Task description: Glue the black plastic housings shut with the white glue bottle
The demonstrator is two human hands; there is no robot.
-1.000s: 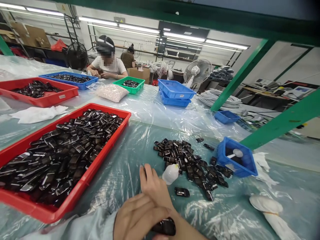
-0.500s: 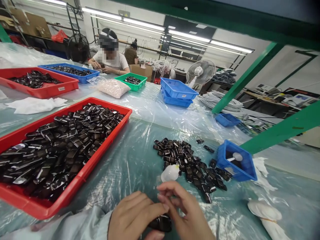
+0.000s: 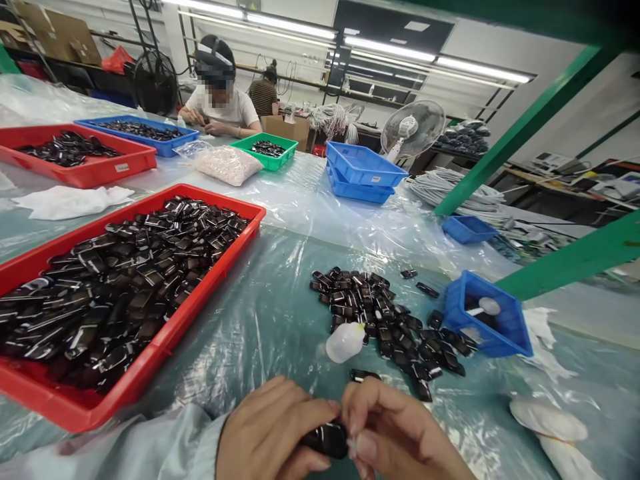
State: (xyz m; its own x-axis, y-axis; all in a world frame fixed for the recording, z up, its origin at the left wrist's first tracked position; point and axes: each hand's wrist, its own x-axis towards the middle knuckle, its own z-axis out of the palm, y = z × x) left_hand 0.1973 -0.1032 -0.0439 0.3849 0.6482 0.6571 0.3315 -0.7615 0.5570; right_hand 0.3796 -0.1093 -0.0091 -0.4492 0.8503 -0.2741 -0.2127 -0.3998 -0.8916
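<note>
My left hand (image 3: 273,433) is wrapped round a glossy black oblong piece (image 3: 327,440) near the bottom centre. Against the end of that piece, my right hand (image 3: 395,433) pinches something small and whitish, too small to make out. Just beyond my fingers lies another black piece (image 3: 364,376) on the plastic sheet. A small white bottle with a yellow tip (image 3: 345,343) lies beside a loose pile of black pieces (image 3: 385,320). At left, a large red tray (image 3: 215,287) holds a heap of similar black pieces.
A blue bin (image 3: 510,333) with a white spoon-like item stands right of the pile, near a green post (image 3: 565,267). Stacked blue trays (image 3: 367,167), a green tray (image 3: 280,160) and a bag of pale bits (image 3: 227,163) lie farther back. A person (image 3: 220,100) sits across the table.
My right hand has moved slightly right, its thumb and fingers now closed at the end of the black piece. The black piece beyond my fingers has come into sight. The view has shifted slightly.
</note>
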